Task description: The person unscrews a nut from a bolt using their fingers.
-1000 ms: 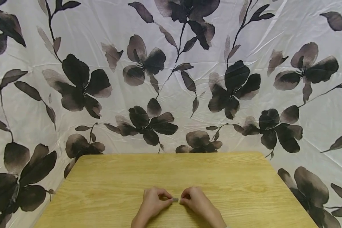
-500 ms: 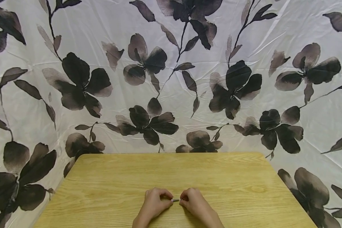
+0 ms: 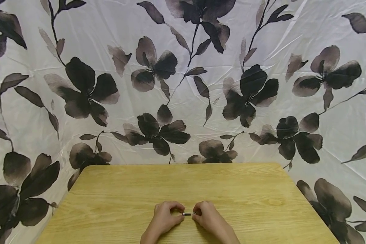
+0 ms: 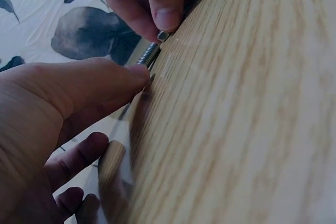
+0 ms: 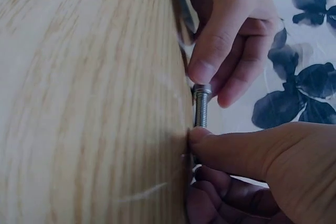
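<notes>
My left hand [image 3: 165, 217] pinches a metal bolt [image 3: 187, 214] at its round head, between thumb and index finger. In the left wrist view the bolt's threaded shank [image 4: 149, 55] sticks out past the left thumb toward the right hand. Facing it, my right hand [image 3: 209, 217] holds a small metal nut [image 4: 163, 36] with thumb and index fingertips. The nut sits right at the end of the shank. In the right wrist view the bolt's head [image 5: 202, 88] is at the left thumb, and the right thumb [image 5: 210, 139] covers the shank's other end and the nut.
Both hands are low over a wooden table [image 3: 183, 183], near its front middle. Behind and around the table hangs a white cloth [image 3: 207, 112] printed with dark flowers.
The left fingers have spread slightly, so the bolt's head now shows between them. The bolt tilted a little half a second ago and lies level now. The right hand has hardly moved.
</notes>
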Motion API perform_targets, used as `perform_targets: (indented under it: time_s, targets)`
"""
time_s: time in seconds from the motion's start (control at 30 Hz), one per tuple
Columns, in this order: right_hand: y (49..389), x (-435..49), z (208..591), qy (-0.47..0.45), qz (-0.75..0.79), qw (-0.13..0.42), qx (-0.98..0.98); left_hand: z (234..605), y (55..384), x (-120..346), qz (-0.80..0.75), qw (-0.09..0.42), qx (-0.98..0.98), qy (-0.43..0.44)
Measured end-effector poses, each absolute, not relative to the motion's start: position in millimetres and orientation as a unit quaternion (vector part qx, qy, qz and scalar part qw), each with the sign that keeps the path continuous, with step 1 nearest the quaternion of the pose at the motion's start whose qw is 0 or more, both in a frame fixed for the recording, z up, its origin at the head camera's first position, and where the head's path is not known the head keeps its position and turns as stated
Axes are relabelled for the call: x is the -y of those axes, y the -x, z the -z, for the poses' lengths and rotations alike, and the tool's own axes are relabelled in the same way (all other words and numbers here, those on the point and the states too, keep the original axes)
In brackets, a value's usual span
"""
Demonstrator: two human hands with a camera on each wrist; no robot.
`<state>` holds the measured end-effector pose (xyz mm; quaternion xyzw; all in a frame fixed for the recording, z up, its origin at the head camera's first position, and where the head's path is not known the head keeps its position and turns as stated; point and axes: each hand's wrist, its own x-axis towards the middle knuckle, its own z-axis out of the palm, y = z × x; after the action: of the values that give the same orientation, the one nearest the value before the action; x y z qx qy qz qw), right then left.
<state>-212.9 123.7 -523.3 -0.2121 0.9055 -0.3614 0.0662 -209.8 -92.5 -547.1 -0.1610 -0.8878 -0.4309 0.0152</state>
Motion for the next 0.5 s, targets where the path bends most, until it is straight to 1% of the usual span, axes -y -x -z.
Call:
perform_targets:
  time_s: [0.13, 0.23, 0.37, 0.5]
  targets:
    - [216, -130, 519, 0.203, 0.370, 0.094, -0.902, 543, 212, 95, 0.437, 0.006, 0.887, 0.151]
    - [219, -141, 515, 0.203, 0.366, 0.093, -0.903, 539, 216, 103, 0.446, 0.008, 0.884, 0.141]
    - [225, -168, 511, 0.200, 0.342, 0.061, -0.916, 532, 219, 125, 0.426, 0.052, 0.895, 0.121]
    - [233, -202, 511, 0.162, 0.314, 0.013, -0.935, 521, 220, 153, 0.358, 0.109, 0.921, 0.104]
